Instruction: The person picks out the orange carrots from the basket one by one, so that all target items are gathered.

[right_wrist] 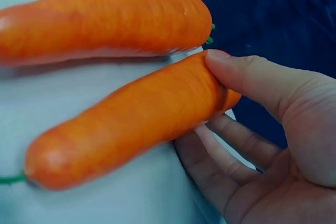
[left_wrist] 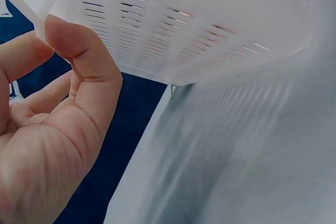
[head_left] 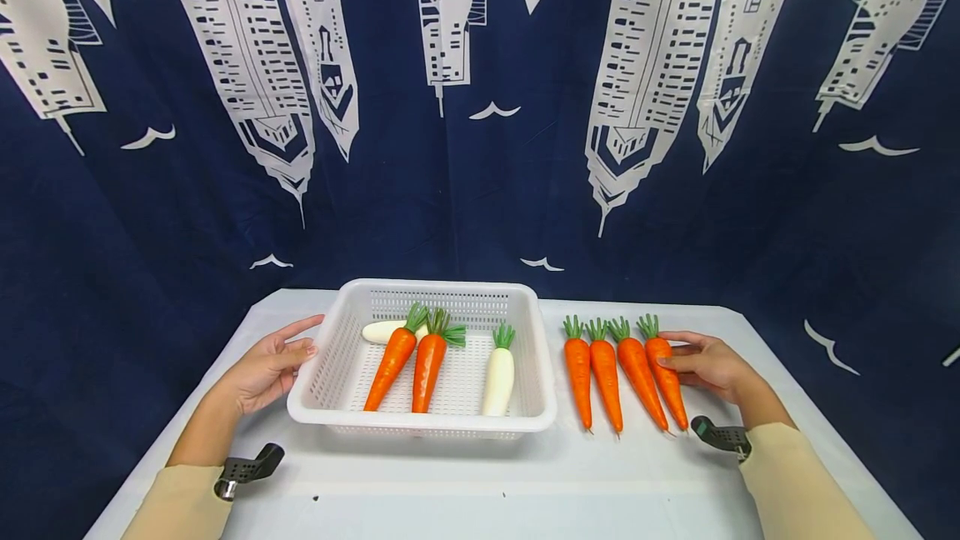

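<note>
The left hand [head_left: 266, 369] pinches the basket [head_left: 457, 422] between thumb and finger; the right hand [head_left: 708, 367] grips the rightmost carrot [head_left: 669, 386], fingers curled.

Straight ahead of me hangs a navy fabric backdrop [head_left: 465, 190], filling the view behind the table and dropping past its sides. White printed skyscrapers [head_left: 247, 40] cover its upper part, all upside down (their spires point at my table, which I find faintly dizzying), with small white printed seagulls [head_left: 494, 110] scattered lower down. A faint vertical crease runs near the middle of the cloth. I face a white table [head_left: 600, 486] with clipped far corners, a faint line across its near part and a couple of dark specks. My light is fairly even; soft shadow stripes the tabletop on my left.
</note>
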### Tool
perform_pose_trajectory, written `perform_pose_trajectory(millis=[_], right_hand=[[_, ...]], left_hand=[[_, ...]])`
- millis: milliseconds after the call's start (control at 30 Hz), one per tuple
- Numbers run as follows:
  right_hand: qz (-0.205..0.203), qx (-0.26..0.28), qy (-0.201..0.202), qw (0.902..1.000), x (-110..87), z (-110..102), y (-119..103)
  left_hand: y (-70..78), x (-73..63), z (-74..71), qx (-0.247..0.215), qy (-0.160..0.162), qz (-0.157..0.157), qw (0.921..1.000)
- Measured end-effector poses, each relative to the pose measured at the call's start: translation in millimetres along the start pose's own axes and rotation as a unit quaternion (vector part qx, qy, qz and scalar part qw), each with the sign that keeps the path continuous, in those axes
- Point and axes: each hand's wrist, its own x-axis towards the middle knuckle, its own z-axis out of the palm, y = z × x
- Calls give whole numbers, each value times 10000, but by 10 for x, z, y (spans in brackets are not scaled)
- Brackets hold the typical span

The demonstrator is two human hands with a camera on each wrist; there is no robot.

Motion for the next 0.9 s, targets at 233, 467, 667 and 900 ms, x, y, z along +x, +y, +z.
perform_pose_trajectory(millis=[233, 467, 667, 900], right_hand=[[65, 39, -19, 10000, 12, 15, -6], [145, 52, -37, 9999, -2, 22, -15], [177, 107, -74, 9998, -4, 14, -15], [172, 81, -92, 9998, -10, 13, 8]], left_hand=[[-3, -2, 0, 31, -38, 40, 10000], [-1, -1, -1, 24, -72, 43, 10000], [-8, 2, -4, -9, -88, 64, 9999], [-8, 0, 3, 28, -48, 63, 10000]])
